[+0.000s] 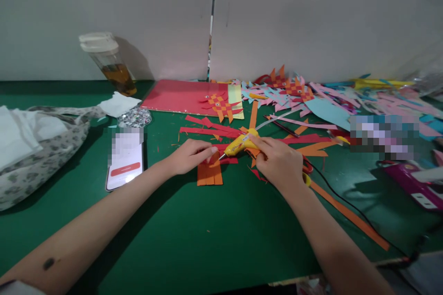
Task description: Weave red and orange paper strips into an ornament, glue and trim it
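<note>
My right hand [278, 159] is wrapped round a yellow hot glue gun [238, 144], whose metal nozzle points down and left. A clear glue stick [272, 118] juts from its back. The nozzle tip is at or just above an orange slit paper piece [209, 173] with red strips across it. My left hand [191, 154] has its fingers closed at the upper edge of that orange paper, seemingly pinching it. Red paper strips [211, 125] lie just beyond, and a long orange strip [349, 215] stretches out to the right.
A phone [125, 161] and a sequin bag [134, 116] lie left, near a cloth pouch [44, 147] and a bottle [110, 64]. Woven paper fish [223, 105] rest on red sheets [183, 97]. Paper scraps [332, 97] pile along the wall. A black cord [346, 198] and purple power strip [415, 186] are right.
</note>
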The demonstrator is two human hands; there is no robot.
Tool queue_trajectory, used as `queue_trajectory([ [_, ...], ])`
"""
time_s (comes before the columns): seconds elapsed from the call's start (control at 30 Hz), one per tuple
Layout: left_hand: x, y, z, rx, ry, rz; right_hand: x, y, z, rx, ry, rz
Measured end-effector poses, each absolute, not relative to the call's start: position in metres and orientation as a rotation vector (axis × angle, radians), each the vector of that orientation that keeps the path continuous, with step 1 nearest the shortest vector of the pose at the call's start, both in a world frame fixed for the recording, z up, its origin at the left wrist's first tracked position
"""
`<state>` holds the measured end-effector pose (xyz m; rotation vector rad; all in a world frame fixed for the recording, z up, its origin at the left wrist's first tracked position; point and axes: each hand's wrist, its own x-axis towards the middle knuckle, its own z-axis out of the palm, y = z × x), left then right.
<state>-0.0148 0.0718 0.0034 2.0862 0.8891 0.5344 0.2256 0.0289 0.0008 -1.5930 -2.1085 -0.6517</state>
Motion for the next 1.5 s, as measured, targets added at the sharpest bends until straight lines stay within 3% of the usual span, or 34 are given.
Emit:
queue_trajectory([
  [0.5,-0.014,0.071,0.003,2.112,0.907,0.534,0.223,0.027,0.007,-1.656,-2.121,-0.618],
  [0.7,-0.014,0.071,0.001,2.073,0.895,0.544,0.235,0.029,0.013,-1.862,-1.97,-0.369],
  [1.5,-0.015,0.071,0.002,2.062,0.901,0.552,0.243,0.032,0.0,-1.553,-2.143,-0.277],
])
